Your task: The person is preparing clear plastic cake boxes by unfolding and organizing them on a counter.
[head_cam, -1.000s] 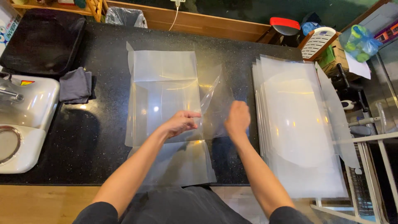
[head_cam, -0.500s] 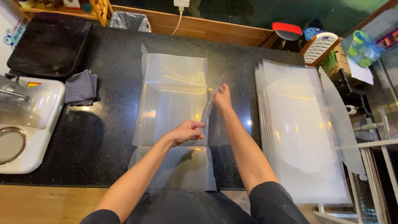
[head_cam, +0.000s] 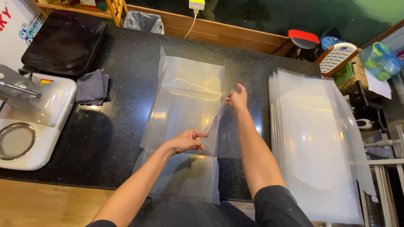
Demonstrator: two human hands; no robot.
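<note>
left hand (head_cam: 187,141): your grip is clamped on the near edge of a clear sheet (head_cam: 219,126), fingers curled, over the middle of the tabletop (head_cam: 122,71).
right hand (head_cam: 237,98): your grip pinches the far top corner of the same sheet, arm stretched forward.
sheet: clear plastic, lifted and bowed between your two hands, tilted up off the pile (head_cam: 185,105).
pile: clear sheets lying flat at centre of the black tabletop, under and left of the held sheet; one more sheet hangs off the near edge.
stack (head_cam: 315,143): bigger stack of clear sheets at your right, well apart from the right hand.
cloth (head_cam: 92,87): dark, folded, left of the pile.
machine (head_cam: 29,120): white, with a metal ring, at far left edge.
tray (head_cam: 63,42): black, at far left corner.
</note>
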